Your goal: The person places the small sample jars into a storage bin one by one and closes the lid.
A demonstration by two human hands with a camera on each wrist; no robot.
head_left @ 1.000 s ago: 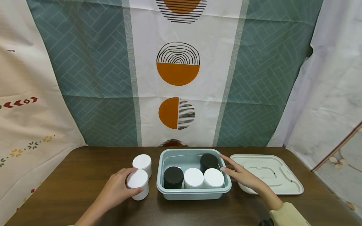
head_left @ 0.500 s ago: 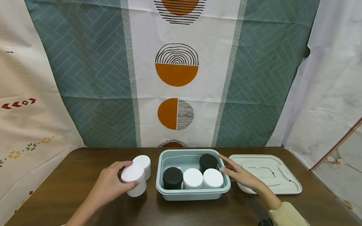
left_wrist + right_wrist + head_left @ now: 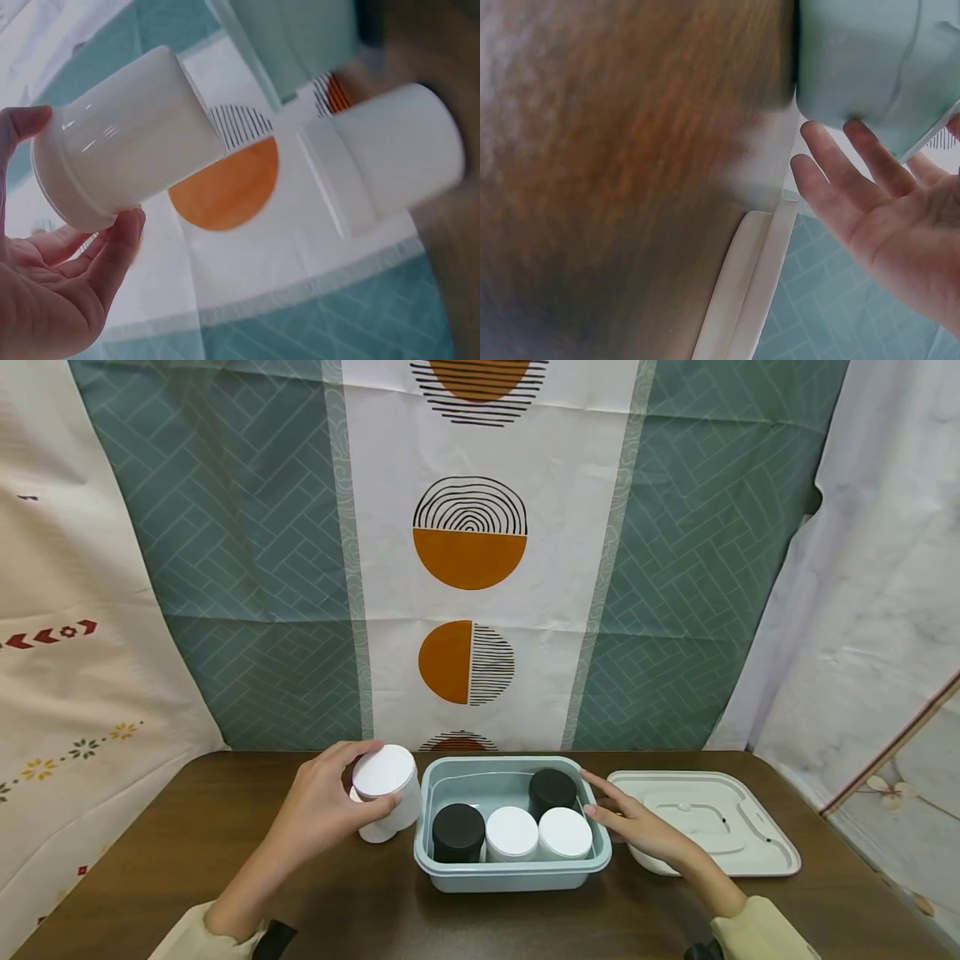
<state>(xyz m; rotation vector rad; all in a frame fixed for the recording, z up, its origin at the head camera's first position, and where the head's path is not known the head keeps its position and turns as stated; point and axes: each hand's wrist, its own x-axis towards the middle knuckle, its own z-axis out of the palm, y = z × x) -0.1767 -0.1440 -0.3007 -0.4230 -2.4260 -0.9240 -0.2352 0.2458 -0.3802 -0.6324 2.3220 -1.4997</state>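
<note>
My left hand [image 3: 330,802] grips a white lidded jar [image 3: 135,139] by its lid, thumb on one side and fingers on the other, raised above the table. In the head view this jar overlaps a second white jar [image 3: 390,157], which stands on the table just behind and below it. My right hand [image 3: 637,827] rests with relaxed fingers at the right rim of a pale blue plastic bin [image 3: 510,881]. Inside the bin are two black-lidded jars, one front left [image 3: 458,833] and one back right, and two white jars side by side at the front [image 3: 512,834].
A white bin lid [image 3: 712,822] lies flat on the brown table [image 3: 360,918], right of the bin. Behind the table's far edge hangs a patterned curtain [image 3: 480,602]. The bin's back left part shows bare floor.
My left hand has lifted the nearer white jar off the table, first leftward, then up and toward the bin, over the other white jar. The right hand has stayed at the bin's rim.
</note>
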